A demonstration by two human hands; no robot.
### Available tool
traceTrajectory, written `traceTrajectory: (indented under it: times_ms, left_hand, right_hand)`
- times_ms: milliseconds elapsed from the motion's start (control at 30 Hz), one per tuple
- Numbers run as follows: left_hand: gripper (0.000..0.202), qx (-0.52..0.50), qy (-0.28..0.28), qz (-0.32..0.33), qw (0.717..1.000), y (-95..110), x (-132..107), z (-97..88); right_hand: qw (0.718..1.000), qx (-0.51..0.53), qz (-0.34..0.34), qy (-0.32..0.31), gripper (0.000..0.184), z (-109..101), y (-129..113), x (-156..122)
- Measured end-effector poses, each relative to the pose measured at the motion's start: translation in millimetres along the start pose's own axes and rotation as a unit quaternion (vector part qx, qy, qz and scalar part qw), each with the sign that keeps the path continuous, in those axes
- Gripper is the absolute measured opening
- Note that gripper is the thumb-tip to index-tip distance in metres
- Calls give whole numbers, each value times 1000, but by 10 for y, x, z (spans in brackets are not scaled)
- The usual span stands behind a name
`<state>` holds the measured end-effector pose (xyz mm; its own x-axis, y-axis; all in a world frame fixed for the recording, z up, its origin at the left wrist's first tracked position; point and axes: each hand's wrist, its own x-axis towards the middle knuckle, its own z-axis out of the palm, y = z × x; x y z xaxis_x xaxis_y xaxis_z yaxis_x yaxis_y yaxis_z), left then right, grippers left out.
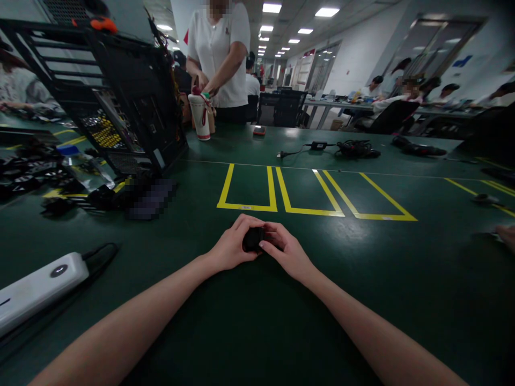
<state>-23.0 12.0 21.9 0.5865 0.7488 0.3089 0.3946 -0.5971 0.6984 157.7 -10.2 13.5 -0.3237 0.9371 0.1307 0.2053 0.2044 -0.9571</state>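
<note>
Both my hands meet around a small black blocky object, low over the green table. My left hand is wrapped round its left side. On the other side, the thumb and fingers of my right hand close on its right edge. The object is dark and partly covered by my fingers, so its kind does not show. Just beyond my hands, yellow tape outlines mark the tabletop.
A black open computer case stands at the left, near black cables and parts. A white device lies front left. Farther back are a paper cup, a coiled cable and a standing person. Another person's hand shows far right.
</note>
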Motion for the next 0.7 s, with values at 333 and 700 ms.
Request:
traceTrajectory:
  times_ms: [333, 700]
  left_hand:
    - [59, 9, 15, 13, 1000, -44, 7, 34]
    - [56, -1, -2, -5, 1000, 19, 9, -12]
  right_hand:
    - [999, 12, -47, -19, 24, -11, -8, -20]
    - [1000, -22, -10, -4, 30, -14, -49, -26]
